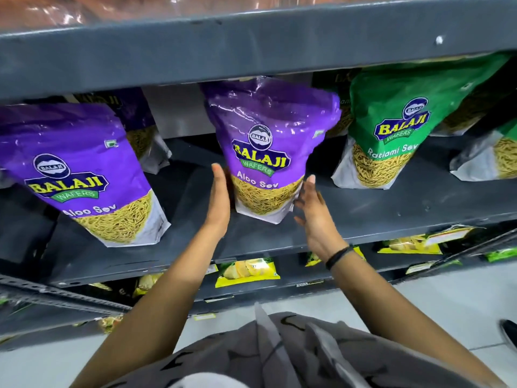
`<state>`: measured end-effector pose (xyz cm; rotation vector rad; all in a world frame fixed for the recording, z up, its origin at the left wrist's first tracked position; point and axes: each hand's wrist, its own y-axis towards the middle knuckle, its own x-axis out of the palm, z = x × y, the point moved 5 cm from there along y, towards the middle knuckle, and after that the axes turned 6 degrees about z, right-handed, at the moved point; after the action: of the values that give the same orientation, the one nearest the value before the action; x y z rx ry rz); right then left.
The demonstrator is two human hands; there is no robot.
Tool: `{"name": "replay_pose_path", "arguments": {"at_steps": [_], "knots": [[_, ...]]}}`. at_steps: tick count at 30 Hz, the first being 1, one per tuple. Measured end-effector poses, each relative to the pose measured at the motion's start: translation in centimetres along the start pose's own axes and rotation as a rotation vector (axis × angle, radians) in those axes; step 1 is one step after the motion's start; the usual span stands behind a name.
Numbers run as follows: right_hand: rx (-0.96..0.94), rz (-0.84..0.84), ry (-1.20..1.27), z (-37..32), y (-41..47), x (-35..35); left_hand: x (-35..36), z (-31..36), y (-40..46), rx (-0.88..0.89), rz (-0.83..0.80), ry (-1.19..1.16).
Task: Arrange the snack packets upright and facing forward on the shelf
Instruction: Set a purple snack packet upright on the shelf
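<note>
A purple packet point(265, 152) stands in the middle of the gray shelf point(391, 208). Its front faces out, and it leans a little to the left. The left hand point(219, 203) is flat and open beside the packet's lower left side. It looks like it is just touching, but I cannot be sure. The right hand point(316, 211) is open too, with its fingers spread, close to the packet's lower right corner. The two hands are apart, one on each side, and neither one is squeezing the packet.

Another purple packet point(84, 175) stands to the left, nearer the front edge. A green packet point(391, 130) stands to the right, tipped back a bit. More packets sit farther back behind them.

What could go wrong? The middle packet is puffy and fat at the top and thin at the bottom. If the hands let go while it leans, it could tip over to the left or fall forward off the shelf. If one hand pushes harder than the other, the packet could turn so its front no longer faces out. A big push could also bump it into the green packet and knock that one down.
</note>
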<state>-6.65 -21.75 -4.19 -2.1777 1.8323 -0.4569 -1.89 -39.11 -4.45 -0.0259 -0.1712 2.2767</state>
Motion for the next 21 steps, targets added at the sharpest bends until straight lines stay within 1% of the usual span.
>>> {"name": "replay_pose_path", "arguments": {"at_steps": [2,4,7,10,13,16,18,21], "knots": [[-0.035,-0.051,-0.066,-0.7,1.2,0.2,-1.4,-1.3,-1.4,-0.003,0.106,-0.019],[-0.056,-0.100,-0.107,-1.2,2.0,0.7,-2.0,-2.2,-2.5,-0.001,0.129,0.007],[-0.080,-0.120,-0.119,-1.1,2.3,0.9,-2.4,-2.3,-3.1,0.081,0.059,0.036],[-0.165,-0.145,-0.110,-0.3,1.9,0.2,-2.6,-2.5,-2.7,0.131,-0.070,0.117],[-0.249,-0.212,-0.164,1.4,1.5,-0.2,-2.6,-3.4,-1.7,0.122,-0.172,0.247],[-0.342,-0.280,-0.259,2.7,1.7,0.2,-2.4,-4.3,-0.7,0.105,-0.170,0.418],[-0.378,-0.261,-0.329,3.2,2.1,0.0,-2.2,-4.7,-0.5,0.099,-0.153,0.454],[-0.377,-0.218,-0.365,3.9,2.8,0.2,-2.6,-5.2,0.0,0.110,-0.125,0.447]]}}
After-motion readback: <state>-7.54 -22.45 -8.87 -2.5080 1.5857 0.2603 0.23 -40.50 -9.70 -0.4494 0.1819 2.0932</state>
